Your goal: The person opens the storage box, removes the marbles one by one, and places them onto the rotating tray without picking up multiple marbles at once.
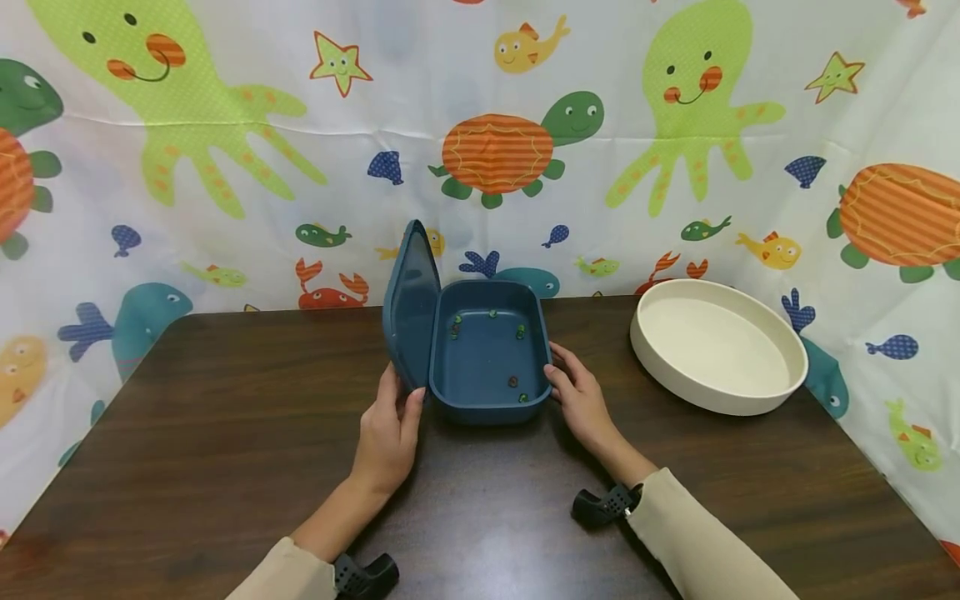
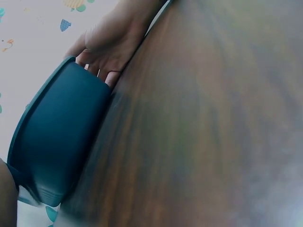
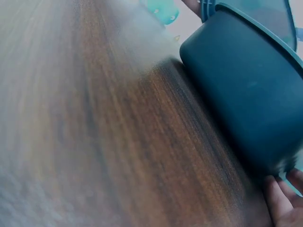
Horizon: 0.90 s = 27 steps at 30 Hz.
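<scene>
A dark blue box [image 1: 491,354] stands on the table, its hinged lid [image 1: 411,308] raised on the left side. Inside lie several small, shiny green and brown pieces [image 1: 521,332], like marbles. My left hand [image 1: 387,433] grips the lid at its near lower edge, thumb in front and fingers behind. On the box's right side rests my right hand [image 1: 581,400], the thumb at the rim and the fingers along the outer wall. In the left wrist view, that right hand [image 2: 113,42] holds the near corner of the box [image 2: 61,127] low, close to the tabletop.
A round cream tray [image 1: 720,342] with a low wall stands to the right at the back of the brown wooden table [image 1: 225,450]. Behind the table hangs a white curtain [image 1: 420,83] printed with sea animals. Each wrist carries a black strap [image 1: 603,504].
</scene>
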Motion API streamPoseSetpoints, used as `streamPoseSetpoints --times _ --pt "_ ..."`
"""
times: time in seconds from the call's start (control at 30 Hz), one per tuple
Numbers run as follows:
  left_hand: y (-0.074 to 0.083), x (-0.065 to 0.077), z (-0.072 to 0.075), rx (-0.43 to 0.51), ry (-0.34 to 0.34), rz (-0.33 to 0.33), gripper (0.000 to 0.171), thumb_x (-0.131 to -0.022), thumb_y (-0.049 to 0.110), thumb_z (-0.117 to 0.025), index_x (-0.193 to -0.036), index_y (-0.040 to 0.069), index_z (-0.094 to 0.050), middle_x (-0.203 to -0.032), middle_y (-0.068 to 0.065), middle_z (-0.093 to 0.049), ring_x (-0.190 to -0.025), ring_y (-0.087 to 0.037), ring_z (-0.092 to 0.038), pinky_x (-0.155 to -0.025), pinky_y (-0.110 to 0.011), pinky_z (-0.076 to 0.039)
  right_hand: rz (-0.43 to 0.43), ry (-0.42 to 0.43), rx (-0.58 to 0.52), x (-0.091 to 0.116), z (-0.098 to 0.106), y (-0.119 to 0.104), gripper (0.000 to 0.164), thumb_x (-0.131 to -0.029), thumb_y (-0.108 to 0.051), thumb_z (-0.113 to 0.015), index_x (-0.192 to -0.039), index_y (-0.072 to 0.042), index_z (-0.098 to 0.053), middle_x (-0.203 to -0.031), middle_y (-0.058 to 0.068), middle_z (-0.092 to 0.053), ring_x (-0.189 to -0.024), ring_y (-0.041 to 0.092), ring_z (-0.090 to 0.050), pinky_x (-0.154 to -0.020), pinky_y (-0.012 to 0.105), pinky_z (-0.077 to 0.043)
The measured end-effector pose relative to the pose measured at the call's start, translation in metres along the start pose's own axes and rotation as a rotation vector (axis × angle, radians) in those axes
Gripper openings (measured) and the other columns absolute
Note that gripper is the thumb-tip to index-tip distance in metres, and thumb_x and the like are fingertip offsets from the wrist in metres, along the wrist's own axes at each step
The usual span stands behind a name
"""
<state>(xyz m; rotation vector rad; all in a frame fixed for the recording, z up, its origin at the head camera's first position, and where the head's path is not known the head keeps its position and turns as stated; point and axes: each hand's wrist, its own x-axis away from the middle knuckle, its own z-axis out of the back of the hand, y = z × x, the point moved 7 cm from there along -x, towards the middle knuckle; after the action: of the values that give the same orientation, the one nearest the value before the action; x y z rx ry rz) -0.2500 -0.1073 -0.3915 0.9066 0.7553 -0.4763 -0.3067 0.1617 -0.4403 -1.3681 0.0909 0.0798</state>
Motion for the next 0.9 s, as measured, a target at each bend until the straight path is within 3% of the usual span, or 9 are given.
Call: streamPoseSetpoints --times 0.23,0.5,0.8,0.9 --pt "0.000 0.005 0.002 0.060 -0.018 0.111 0.059 -0.098 -0.001 -0.059 -0.153 -0.002 -0.036 -0.134 -0.028 -0.063 -0.112 -0.035 -0.069 -0.088 0.001 -0.042 0.008 -0.019 0.014 0.003 0.002 -0.001 0.045 -0.107 -0.024 -0.048 -0.151 -0.014 -0.046 -0.148 0.018 -0.054 -0.133 0.035 -0.056 -0.104 0.055 -0.050" --pt "0.004 0.011 0.000 0.159 -0.060 0.211 0.074 -0.096 -0.002 -0.061 -0.159 0.009 -0.025 -0.130 -0.026 -0.066 -0.093 -0.036 -0.074 -0.078 -0.004 -0.050 0.014 -0.027 0.008 0.008 0.005 -0.001 0.046 -0.107 -0.023 -0.048 -0.151 -0.013 -0.046 -0.150 0.018 -0.053 -0.132 0.036 -0.057 -0.104 0.054 -0.050" --pt "0.005 0.017 -0.003 0.139 -0.100 0.301 0.093 -0.087 -0.006 -0.065 -0.162 0.018 -0.016 -0.139 -0.023 -0.061 -0.107 -0.035 -0.072 -0.072 -0.013 -0.055 0.019 -0.044 0.020 0.012 0.007 -0.001 0.046 -0.107 -0.024 -0.047 -0.152 -0.014 -0.046 -0.150 0.018 -0.052 -0.134 0.035 -0.056 -0.104 0.055 -0.050" --pt "0.007 0.017 -0.003 0.120 -0.096 0.310 0.100 -0.085 -0.007 -0.067 -0.163 0.019 -0.010 -0.149 -0.021 -0.051 -0.119 -0.036 -0.066 -0.080 -0.010 -0.051 0.026 -0.050 0.024 0.014 0.009 -0.002 0.046 -0.107 -0.024 -0.047 -0.152 -0.014 -0.046 -0.150 0.018 -0.052 -0.133 0.035 -0.056 -0.104 0.053 -0.051"
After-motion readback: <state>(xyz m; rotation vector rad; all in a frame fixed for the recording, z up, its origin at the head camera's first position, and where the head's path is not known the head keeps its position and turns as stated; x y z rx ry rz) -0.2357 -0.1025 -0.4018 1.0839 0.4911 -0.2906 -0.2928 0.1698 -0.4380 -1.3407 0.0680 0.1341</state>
